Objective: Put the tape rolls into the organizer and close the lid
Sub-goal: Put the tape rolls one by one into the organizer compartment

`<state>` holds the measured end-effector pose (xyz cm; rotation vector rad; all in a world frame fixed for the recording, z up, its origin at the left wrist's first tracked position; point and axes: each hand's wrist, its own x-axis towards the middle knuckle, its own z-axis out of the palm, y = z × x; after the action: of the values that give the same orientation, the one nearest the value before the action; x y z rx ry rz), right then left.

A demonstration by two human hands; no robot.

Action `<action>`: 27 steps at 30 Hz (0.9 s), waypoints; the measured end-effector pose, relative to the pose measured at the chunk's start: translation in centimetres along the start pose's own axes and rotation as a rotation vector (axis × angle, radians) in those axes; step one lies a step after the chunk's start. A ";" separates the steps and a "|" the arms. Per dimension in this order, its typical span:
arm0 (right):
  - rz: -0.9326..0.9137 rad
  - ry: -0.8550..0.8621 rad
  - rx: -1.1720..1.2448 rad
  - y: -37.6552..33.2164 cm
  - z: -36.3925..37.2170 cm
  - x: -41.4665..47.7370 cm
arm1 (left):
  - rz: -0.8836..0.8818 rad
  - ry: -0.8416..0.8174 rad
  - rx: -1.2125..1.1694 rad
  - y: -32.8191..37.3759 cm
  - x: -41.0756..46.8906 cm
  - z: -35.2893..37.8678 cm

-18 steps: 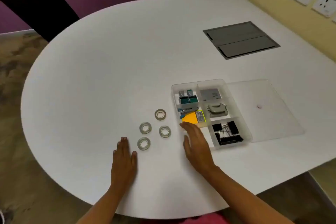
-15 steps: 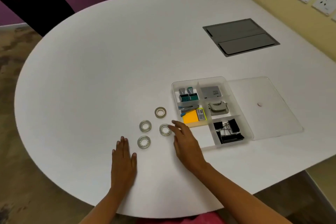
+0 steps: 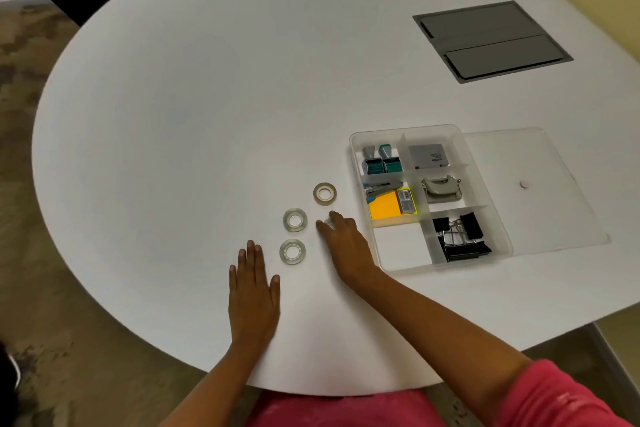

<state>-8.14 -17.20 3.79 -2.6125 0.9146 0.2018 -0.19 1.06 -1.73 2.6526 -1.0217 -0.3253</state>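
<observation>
Tape rolls (image 3: 294,219) lie flat, holes up, near the tabletop's (image 3: 207,97) front edge.
The right hand (image 3: 344,243) covers a fourth roll, fingers curled over it; grip unclear. The left hand (image 3: 254,291) rests flat, spread. The organizer (image 3: 429,198) sits just right, lid (image 3: 533,184) open beside it.

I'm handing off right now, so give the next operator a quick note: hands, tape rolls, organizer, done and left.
Left hand: flat on the table, empty.
Right hand: fingertips on the fourth tape roll, mostly hidden; cannot tell whether it is gripped.
Other rolls, all on the table left of the organizer: far roll, middle roll, near roll.
Organizer is open; its lid lies flat on its right side. The near-left compartment looks free.
Done: no roll is in.
Left: put all four rolls in, then close the lid.
</observation>
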 end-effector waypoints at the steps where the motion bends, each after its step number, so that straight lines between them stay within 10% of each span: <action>1: 0.000 0.009 -0.020 -0.1 0.0 0.0 | -0.001 -0.003 0.001 0.0 0.0 0.1; 16: 0.184 0.503 0.386 4.8 -5.8 -6.5 | 0.010 0.021 -0.009 -0.1 0.0 0.5; 27: 0.405 -0.055 0.048 8.1 -5.3 -4.6 | 0.010 0.030 0.003 0.1 -0.1 0.2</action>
<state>-16.72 -22.46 7.52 -2.3393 1.4021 0.3473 -0.36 1.00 -1.89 2.6462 -1.0264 -0.2819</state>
